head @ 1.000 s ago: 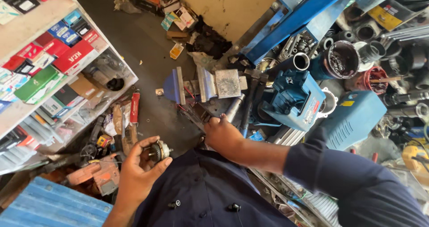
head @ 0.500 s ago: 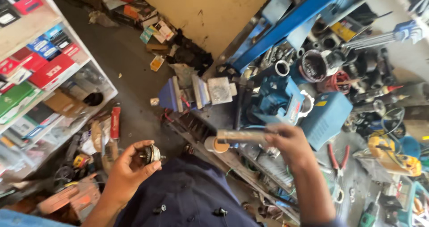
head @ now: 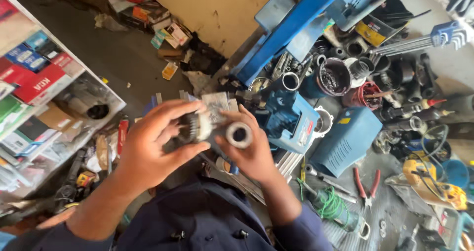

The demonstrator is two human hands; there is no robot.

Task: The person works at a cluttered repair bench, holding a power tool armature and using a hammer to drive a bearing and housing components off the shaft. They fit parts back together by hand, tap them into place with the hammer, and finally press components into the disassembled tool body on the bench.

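- Holding a small geared motor part [head: 195,127] between curled fingers and thumb, the left hand [head: 150,150] sits near the middle of the view, above the dark blue shirt [head: 197,221].
- Closing around a short metal sleeve [head: 238,135], the right hand [head: 252,150] has its thumb and fingers wrapped about the tube, whose open round end faces the camera.
- Both pieces meet end to end between the two hands; whether they are joined or only touching cannot be told, as that spot is blurred.
- Just to the right of the hands lies a blue power tool housing [head: 291,120], and further right a blue metal box [head: 348,140] lies tilted on the cluttered workbench [head: 390,206].
- Near the right edge of the bench lie red-handled pliers [head: 365,184], and a coil of green wire [head: 328,204] sits nearer to the person.
- Far right, a set of long hex keys in a blue holder [head: 434,36] lies beside a dark tin of grease [head: 333,78].
- A long blue metal beam [head: 301,26] leans across the far side of the bench.
- On the left, a shelf [head: 74,108] carries red, blue and green cardboard boxes [head: 32,76].
- Scattered boxes and scraps lie on the grey floor [head: 98,38] at the far left.
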